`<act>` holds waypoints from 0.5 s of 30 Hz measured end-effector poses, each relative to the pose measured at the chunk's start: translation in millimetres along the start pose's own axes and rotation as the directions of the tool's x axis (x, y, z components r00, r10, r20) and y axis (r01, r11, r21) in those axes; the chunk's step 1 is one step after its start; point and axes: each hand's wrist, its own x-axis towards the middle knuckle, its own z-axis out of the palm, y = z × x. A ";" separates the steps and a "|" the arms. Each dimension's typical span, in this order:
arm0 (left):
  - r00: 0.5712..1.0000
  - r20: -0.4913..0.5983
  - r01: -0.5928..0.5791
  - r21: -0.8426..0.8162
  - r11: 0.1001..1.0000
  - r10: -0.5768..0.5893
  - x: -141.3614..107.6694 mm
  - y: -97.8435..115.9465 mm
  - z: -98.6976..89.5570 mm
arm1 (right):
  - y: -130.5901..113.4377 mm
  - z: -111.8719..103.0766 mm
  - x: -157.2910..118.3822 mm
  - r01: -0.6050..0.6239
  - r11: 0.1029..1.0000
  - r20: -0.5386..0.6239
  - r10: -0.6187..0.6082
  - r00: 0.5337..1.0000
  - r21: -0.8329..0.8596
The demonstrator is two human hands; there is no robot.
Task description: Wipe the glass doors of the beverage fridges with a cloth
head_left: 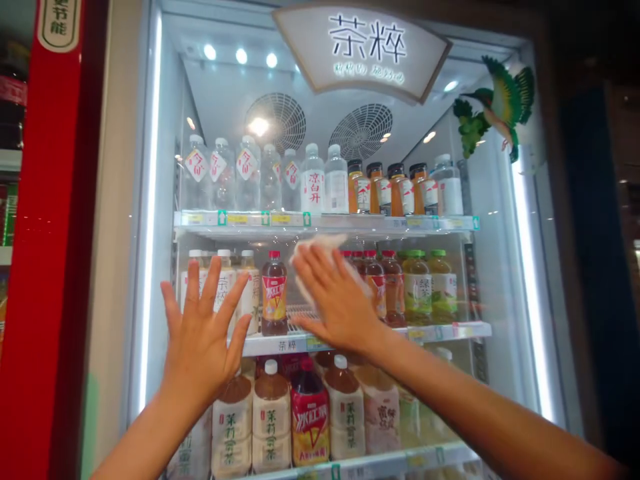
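Snugly, white cloth (313, 259) under right hand (340, 300), on cooler glass (480, 280).

- Where's the cloth (313, 267)?
- Under the right hand (337, 300), against the glass door (493, 267) of the drinks cooler (113, 267). The left hand (200, 333) is just to its left, on the same glass.
- And behind the glass?
- Bottles (310, 180) standing in rows on three shelves (325, 223). Two fans (275, 121) sit above the top row.
- Anything higher?
- A sign (363, 50) at top centre, and a bird ornament (503, 100) to its right, at the upper right of the door.
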 end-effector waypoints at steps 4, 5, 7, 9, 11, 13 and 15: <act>0.999 -0.044 0.021 -0.036 0.999 -0.023 24.0 -1.9 -2.0 | 13.8 -8.8 39.3 -0.094 0.994 -0.050 0.091 0.995 -0.059; 0.998 -0.055 0.021 -0.047 0.999 -0.024 28.9 -1.4 -2.1 | 11.7 -10.2 43.3 0.016 0.999 0.007 -0.015 1.000 -0.049; 0.998 -0.069 0.008 -0.060 0.998 -0.013 36.4 -0.5 -2.0 | 10.0 -12.6 46.7 0.248 0.969 0.125 -0.246 0.961 -0.003; 0.997 -0.074 0.000 -0.073 0.997 -0.006 40.3 -0.6 -1.8 | 18.1 -16.3 48.5 0.273 0.962 0.140 -0.270 0.953 0.000; 0.997 -0.069 0.012 -0.093 0.996 -0.018 41.0 -1.2 -1.3 | 32.9 -21.5 49.0 0.098 0.993 0.058 -0.095 0.994 -0.058; 0.998 -0.061 0.026 -0.107 0.994 -0.033 39.7 -1.5 0.3 | 43.9 -26.1 45.0 -0.007 0.996 0.007 0.007 1.000 -0.089; 0.998 -0.054 0.024 -0.108 0.994 -0.030 38.2 -0.8 3.4 | 45.8 -28.5 36.7 0.102 0.993 0.061 -0.099 0.993 -0.061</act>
